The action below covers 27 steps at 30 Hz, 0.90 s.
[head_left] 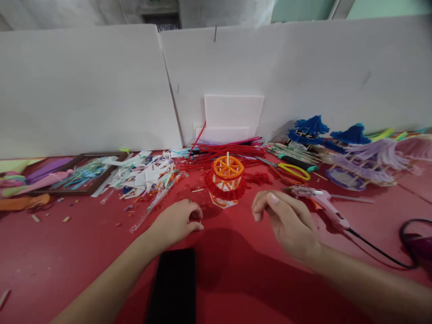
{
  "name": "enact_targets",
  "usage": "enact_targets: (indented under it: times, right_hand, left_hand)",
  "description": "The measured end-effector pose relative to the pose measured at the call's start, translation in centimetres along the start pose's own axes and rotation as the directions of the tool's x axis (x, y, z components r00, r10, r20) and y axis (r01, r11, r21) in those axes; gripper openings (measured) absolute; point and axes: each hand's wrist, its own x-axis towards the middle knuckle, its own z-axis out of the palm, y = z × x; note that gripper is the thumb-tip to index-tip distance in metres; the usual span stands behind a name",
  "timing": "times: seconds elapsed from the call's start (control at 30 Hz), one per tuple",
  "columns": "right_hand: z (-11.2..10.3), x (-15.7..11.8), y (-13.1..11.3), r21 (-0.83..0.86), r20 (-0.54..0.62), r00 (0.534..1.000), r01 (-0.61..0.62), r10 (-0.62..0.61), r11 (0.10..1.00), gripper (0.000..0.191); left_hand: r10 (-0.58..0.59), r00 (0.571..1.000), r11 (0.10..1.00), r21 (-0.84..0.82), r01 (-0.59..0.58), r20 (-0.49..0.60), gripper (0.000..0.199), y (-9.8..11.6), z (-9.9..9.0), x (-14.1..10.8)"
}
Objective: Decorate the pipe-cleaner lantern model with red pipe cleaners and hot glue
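Observation:
A small round carousel-like model [227, 180] stands upright on the table, with an orange spoked top, a red fringe, a white base and a pale stick rising from its centre. My left hand [180, 220] hovers in front and to its left, thumb and curled fingers apart, nothing between them. On the other side, my right hand [286, 220] is loosely curled, its thumb raised by the fingers, and no held object shows. Neither hand touches the model. Close to my right hand lies a pink glue gun [326, 204] with a black cord.
Yellow-handled scissors [293, 172] and red pipe cleaners [222, 153] lie behind the model. Blue [308, 130] and lilac [364, 157] fringed models stand right. White scraps [148, 175] and a brown frame [84, 180] are left. A black phone [173, 288] lies in front.

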Motion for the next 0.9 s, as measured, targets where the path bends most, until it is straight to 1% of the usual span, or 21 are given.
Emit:
enact_targets:
  times: [0.13, 0.23, 0.3, 0.43, 0.53, 0.57, 0.6, 0.63, 0.67, 0.7, 0.73, 0.77, 0.8, 0.83, 0.9]
  right_hand:
    - [-1.1, -2.1, 0.5, -0.055, 0.04, 0.998, -0.053, 0.056, 0.997, 0.036]
    - [-1.7, -3.5, 0.8, -0.095, 0.083, 0.994, -0.06, 0.068, 0.994, 0.036]
    - [-1.9, -4.1, 1.0, -0.142, 0.091, 0.993, -0.067, 0.08, 0.988, 0.036]
    - [-1.6, -4.3, 1.2, -0.232, 0.06, 0.991, -0.105, 0.122, 0.967, 0.041]
    - [-1.3, -4.0, 1.2, -0.238, 0.055, 0.989, -0.118, 0.135, 0.964, 0.043]
    - [-1.3, -3.9, 1.2, -0.236, 0.056, 0.989, -0.121, 0.137, 0.964, 0.043]
    - [-1.3, -3.8, 1.3, -0.237, 0.059, 0.989, -0.121, 0.138, 0.964, 0.043]
    - [-1.3, -3.8, 1.3, -0.242, 0.065, 0.988, -0.118, 0.138, 0.963, 0.043]
    - [-1.3, -3.7, 1.3, -0.252, 0.072, 0.989, -0.11, 0.132, 0.962, 0.042]
    - [-1.3, -3.7, 1.4, -0.265, 0.078, 0.989, -0.099, 0.124, 0.959, 0.042]
    - [-1.3, -3.6, 1.5, -0.279, 0.085, 0.99, -0.087, 0.115, 0.956, 0.042]
    - [-1.3, -3.5, 1.6, -0.291, 0.09, 0.99, -0.075, 0.106, 0.954, 0.042]
    - [-1.3, -3.3, 1.8, -0.301, 0.094, 0.991, -0.067, 0.099, 0.951, 0.042]
    - [-1.3, -3.2, 1.9, -0.308, 0.096, 0.991, -0.063, 0.097, 0.949, 0.042]
    - [-1.2, -2.9, 2.2, -0.316, 0.094, 0.99, -0.066, 0.101, 0.946, 0.041]
  left_hand:
    - [-0.018, 0.999, 1.0, -0.017, 0.018, -0.026, 0.013, -0.1, 0.4, 0.0]
    - [-0.038, 0.997, 0.998, -0.046, 0.035, -0.062, 0.013, -0.2, 0.8, -0.3]
    - [-0.047, 0.995, 0.997, -0.072, 0.04, -0.093, 0.015, -0.2, 1.1, -0.4]
    - [-0.049, 0.99, 0.989, -0.148, 0.029, -0.136, 0.014, -0.2, 1.2, -0.6]
    - [-0.045, 0.986, 0.98, -0.199, 0.013, -0.161, 0.016, -0.3, 1.1, -0.8]
    - [-0.056, 0.981, 0.971, -0.239, 0.011, -0.183, 0.017, -0.4, 1.1, -0.9]
    - [-0.079, 0.975, 0.948, -0.318, 0.009, -0.21, 0.017, -0.3, 1.0, -1.1]
    - [-0.119, 0.966, 0.89, -0.456, 0.001, -0.229, 0.017, -0.3, 1.0, -1.2]
    - [-0.166, 0.958, 0.784, -0.62, -0.016, -0.235, 0.018, -0.2, 1.0, -1.4]
    - [-0.213, 0.951, 0.638, -0.769, -0.04, -0.226, 0.021, -0.2, 1.1, -1.5]
    - [-0.248, 0.946, 0.482, -0.874, -0.065, -0.207, 0.026, -0.1, 1.1, -1.6]
    - [-0.269, 0.944, 0.356, -0.931, -0.085, -0.189, 0.03, 0.0, 1.2, -1.7]
    - [-0.285, 0.942, 0.272, -0.957, -0.101, -0.18, 0.034, 0.0, 1.3, -1.8]
    - [-0.301, 0.937, 0.228, -0.967, -0.113, -0.18, 0.036, 0.1, 1.4, -1.7]
    - [-0.332, 0.926, 0.174, -0.977, -0.126, -0.179, 0.039, 0.1, 1.7, -1.6]
